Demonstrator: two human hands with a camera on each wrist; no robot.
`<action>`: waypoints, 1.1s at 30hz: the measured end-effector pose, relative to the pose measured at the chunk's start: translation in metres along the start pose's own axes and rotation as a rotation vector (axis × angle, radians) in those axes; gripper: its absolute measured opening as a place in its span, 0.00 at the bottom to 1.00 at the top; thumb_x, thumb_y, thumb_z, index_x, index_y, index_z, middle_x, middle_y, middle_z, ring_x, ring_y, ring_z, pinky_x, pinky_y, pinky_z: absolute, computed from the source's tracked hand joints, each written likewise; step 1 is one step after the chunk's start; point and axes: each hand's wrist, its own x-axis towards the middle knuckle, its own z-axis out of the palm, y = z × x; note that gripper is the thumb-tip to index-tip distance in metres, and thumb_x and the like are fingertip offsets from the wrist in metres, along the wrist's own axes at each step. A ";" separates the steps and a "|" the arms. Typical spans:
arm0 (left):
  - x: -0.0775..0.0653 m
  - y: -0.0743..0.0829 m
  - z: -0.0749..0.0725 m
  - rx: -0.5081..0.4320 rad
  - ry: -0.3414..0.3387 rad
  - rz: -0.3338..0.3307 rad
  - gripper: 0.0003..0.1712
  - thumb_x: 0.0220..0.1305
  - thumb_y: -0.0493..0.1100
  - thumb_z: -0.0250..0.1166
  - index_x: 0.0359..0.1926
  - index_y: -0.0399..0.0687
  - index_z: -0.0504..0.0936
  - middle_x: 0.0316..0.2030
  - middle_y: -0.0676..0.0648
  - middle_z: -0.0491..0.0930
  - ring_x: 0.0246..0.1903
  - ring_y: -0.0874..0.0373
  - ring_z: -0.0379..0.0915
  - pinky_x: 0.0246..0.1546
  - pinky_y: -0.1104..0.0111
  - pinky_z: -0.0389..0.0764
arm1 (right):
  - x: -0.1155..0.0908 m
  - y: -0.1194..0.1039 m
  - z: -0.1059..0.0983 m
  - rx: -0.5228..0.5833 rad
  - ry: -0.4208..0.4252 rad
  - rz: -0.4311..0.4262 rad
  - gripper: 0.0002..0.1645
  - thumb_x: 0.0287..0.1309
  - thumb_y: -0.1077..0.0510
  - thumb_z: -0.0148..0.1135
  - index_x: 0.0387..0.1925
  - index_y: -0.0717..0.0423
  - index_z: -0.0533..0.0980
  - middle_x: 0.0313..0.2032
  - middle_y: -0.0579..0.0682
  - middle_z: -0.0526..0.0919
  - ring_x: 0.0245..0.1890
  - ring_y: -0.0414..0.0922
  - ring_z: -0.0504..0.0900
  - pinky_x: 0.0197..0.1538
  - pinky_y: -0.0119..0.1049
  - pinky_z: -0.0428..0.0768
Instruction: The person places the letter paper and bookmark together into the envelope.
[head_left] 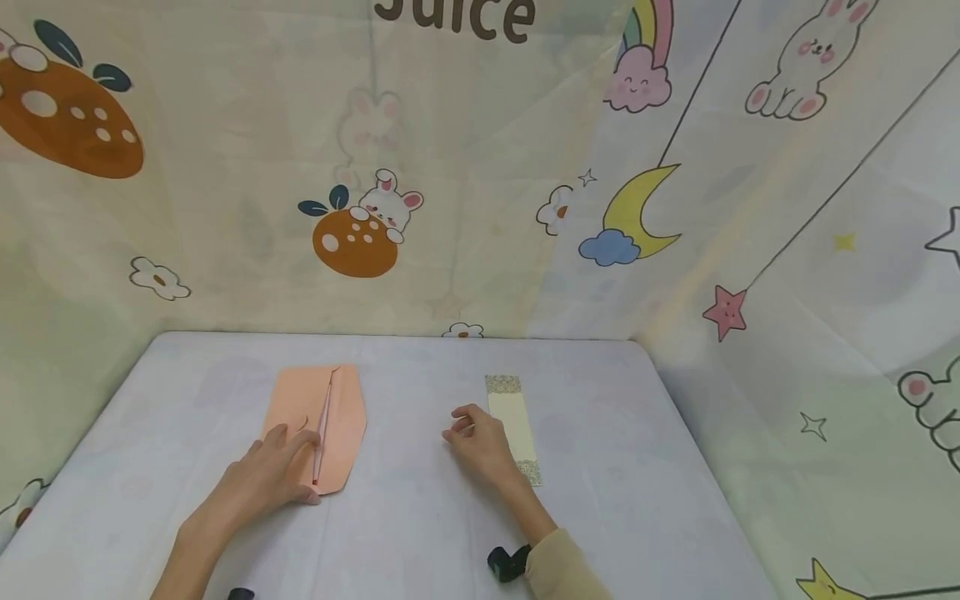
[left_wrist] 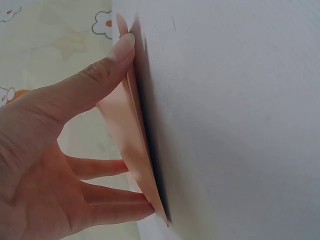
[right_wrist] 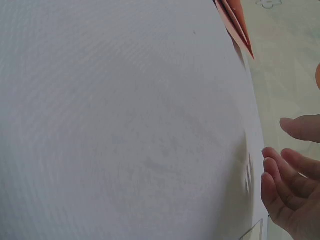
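Note:
A folded sheet of peach-orange paper (head_left: 347, 429) lies on the left of the white table, its two side flaps meeting along a narrow lengthwise gap. My left hand (head_left: 258, 483) rests over its lower left part, fingers spread. In the left wrist view, the thumb (left_wrist: 112, 57) touches the edge of the paper (left_wrist: 125, 132) and the straight fingertips reach its face farther along. To the right, my right hand (head_left: 483, 450) hovers with loosely bent fingers and holds nothing. Beside and partly behind it lies a pale yellow strip (head_left: 510, 417) with patterned ends.
The white-covered table (head_left: 420, 517) ends at a patterned cloth backdrop (head_left: 465, 250) behind and at the sides. A small black object (head_left: 506, 565) sits by the right wrist, and another dark piece (head_left: 242, 594) shows near the left wrist.

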 end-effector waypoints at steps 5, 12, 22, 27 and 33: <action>0.000 -0.003 0.000 0.001 0.011 0.008 0.45 0.39 0.62 0.83 0.58 0.57 0.76 0.55 0.34 0.73 0.41 0.42 0.75 0.26 0.48 0.76 | 0.000 0.008 -0.015 -0.045 0.089 0.067 0.20 0.60 0.58 0.72 0.52 0.60 0.80 0.37 0.50 0.85 0.38 0.45 0.83 0.41 0.41 0.81; 0.000 -0.003 -0.002 0.002 0.006 0.005 0.45 0.40 0.62 0.83 0.59 0.56 0.75 0.56 0.33 0.72 0.41 0.42 0.75 0.26 0.47 0.76 | 0.000 0.019 -0.028 -0.135 0.171 0.136 0.28 0.57 0.54 0.74 0.56 0.62 0.77 0.42 0.54 0.84 0.39 0.48 0.82 0.39 0.43 0.79; 0.001 -0.004 -0.002 0.007 0.018 0.006 0.45 0.39 0.60 0.84 0.58 0.56 0.75 0.55 0.32 0.72 0.39 0.42 0.73 0.24 0.51 0.75 | -0.003 0.029 -0.042 -0.287 0.214 0.236 0.45 0.51 0.44 0.79 0.60 0.68 0.72 0.51 0.66 0.76 0.50 0.60 0.75 0.43 0.56 0.79; 0.002 -0.005 0.000 0.003 0.023 0.014 0.45 0.39 0.60 0.84 0.58 0.56 0.75 0.55 0.32 0.72 0.38 0.43 0.73 0.23 0.53 0.75 | -0.006 0.031 -0.046 -0.377 0.202 0.253 0.49 0.45 0.41 0.82 0.55 0.75 0.72 0.46 0.69 0.73 0.44 0.59 0.73 0.37 0.52 0.78; 0.003 -0.005 0.002 -0.007 0.013 0.012 0.45 0.39 0.60 0.84 0.58 0.56 0.75 0.56 0.31 0.71 0.39 0.42 0.74 0.23 0.53 0.75 | -0.008 0.028 -0.051 -0.477 0.156 0.273 0.44 0.43 0.41 0.82 0.45 0.74 0.74 0.45 0.69 0.72 0.40 0.59 0.73 0.33 0.50 0.77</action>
